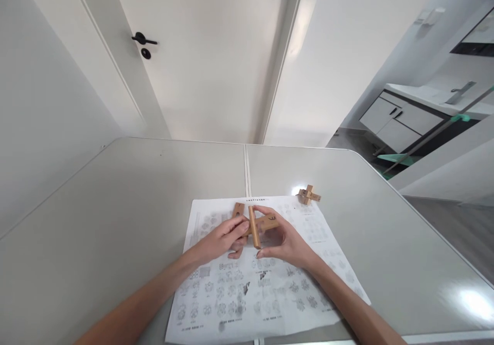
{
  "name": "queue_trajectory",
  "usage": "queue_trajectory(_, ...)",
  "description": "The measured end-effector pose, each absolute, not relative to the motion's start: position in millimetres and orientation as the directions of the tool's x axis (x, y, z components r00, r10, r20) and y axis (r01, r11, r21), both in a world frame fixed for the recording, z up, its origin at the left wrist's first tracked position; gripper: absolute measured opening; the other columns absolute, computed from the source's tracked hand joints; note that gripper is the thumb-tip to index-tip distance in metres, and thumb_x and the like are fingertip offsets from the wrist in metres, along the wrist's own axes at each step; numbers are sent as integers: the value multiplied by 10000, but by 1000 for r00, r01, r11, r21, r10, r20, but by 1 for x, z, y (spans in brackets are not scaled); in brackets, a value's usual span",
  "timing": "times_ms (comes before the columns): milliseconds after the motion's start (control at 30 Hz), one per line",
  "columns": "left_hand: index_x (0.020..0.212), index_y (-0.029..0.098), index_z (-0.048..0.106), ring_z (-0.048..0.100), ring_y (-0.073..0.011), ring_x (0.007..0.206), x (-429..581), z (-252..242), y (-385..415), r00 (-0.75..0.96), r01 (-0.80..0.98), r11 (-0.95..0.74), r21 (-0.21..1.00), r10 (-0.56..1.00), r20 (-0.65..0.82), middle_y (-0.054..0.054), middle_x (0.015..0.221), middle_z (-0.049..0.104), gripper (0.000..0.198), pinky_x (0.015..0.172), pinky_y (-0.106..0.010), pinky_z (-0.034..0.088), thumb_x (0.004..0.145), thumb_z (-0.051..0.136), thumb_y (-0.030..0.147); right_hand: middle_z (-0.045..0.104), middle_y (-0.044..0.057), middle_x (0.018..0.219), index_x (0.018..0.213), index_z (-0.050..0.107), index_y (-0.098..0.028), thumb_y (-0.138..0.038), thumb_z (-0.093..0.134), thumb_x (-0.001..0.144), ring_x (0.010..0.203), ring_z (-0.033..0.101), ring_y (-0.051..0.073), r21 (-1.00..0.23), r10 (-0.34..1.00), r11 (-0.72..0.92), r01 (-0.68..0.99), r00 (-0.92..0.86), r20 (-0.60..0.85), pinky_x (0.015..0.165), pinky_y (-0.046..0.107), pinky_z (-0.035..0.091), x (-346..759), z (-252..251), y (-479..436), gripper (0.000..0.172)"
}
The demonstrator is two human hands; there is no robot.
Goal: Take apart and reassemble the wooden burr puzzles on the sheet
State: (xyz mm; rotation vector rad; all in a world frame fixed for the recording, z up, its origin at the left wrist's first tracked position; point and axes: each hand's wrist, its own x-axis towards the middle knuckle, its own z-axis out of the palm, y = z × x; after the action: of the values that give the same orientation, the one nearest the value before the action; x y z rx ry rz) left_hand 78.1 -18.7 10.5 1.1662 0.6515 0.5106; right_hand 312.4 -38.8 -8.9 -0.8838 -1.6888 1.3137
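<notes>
My left hand point(226, 238) is closed on a cluster of wooden puzzle pieces above the printed sheet. One wooden bar point(253, 228) stands out across the front of the cluster. A second wooden piece point(269, 222), with a dark mark on it, extends to the right, and a third wooden piece point(238, 210) points up and away. Curved around the bar from the right, my right hand point(290, 242) has its thumb near the lower end and its fingers near the upper end. The fingers partly hide how the pieces fit together.
A printed sheet point(231, 304) with rows of puzzle diagrams and small torn spots lies under my hands. At its far right corner sits a cross-shaped wooden puzzle point(307, 195). Both rest on a grey table point(127, 216) with a central seam. A white door point(208, 57) stands beyond.
</notes>
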Motion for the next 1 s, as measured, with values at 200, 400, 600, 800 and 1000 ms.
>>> queue_trajectory(200, 892, 183, 569, 250, -67, 504, 69, 11, -4, 530, -315, 309, 897, 842, -104, 72, 662, 372, 350, 498, -219, 367, 1004, 611, 512, 517, 96, 1506, 1556, 407, -392, -419, 811, 874, 1233, 602, 301, -898, 878, 355, 260, -424, 224, 1021, 497, 548, 313, -15, -37, 793)
queue_trajectory(400, 970, 154, 690, 534, -111, 661, 62, 7, 5, 351, -431, 199, 880, 936, -40, -10, 811, 597, 316, 738, -289, 524, 943, 721, 467, 426, 95, 1591, 1572, 362, -388, -425, 754, 910, 1470, 423, 336, -742, 848, 485, 464, -458, 268, 1181, 574, 423, 295, -15, -31, 771)
queue_trajectory(600, 995, 156, 760, 629, -138, 760, 59, 1, 7, 275, -373, 109, 921, 961, -3, -70, 998, 721, 299, 819, -307, 548, 912, 764, 443, 499, 133, 1542, 1573, 351, -326, -446, 830, 830, 1454, 428, 383, -609, 831, 553, 569, -427, 356, 1176, 626, 401, 264, -26, -16, 892)
queue_trajectory(800, 1023, 165, 793, 652, -140, 746, 57, -6, 8, 248, -301, 83, 950, 969, -6, -93, 1068, 767, 276, 811, -318, 558, 909, 769, 415, 622, 140, 1381, 1409, 550, -272, -416, 839, 797, 1284, 578, 372, -719, 900, 436, 541, -256, 353, 1086, 601, 484, 261, -22, -12, 691)
queue_trajectory(1000, 1097, 166, 801, 649, -137, 694, 60, -3, 5, 250, -201, 92, 975, 967, -40, -119, 1102, 785, 300, 775, -321, 564, 904, 772, 394, 633, 129, 1436, 1376, 590, -259, -542, 716, 897, 1320, 597, 321, -988, 992, 112, 103, 43, 117, 1126, 554, 477, 277, -10, -11, 570)
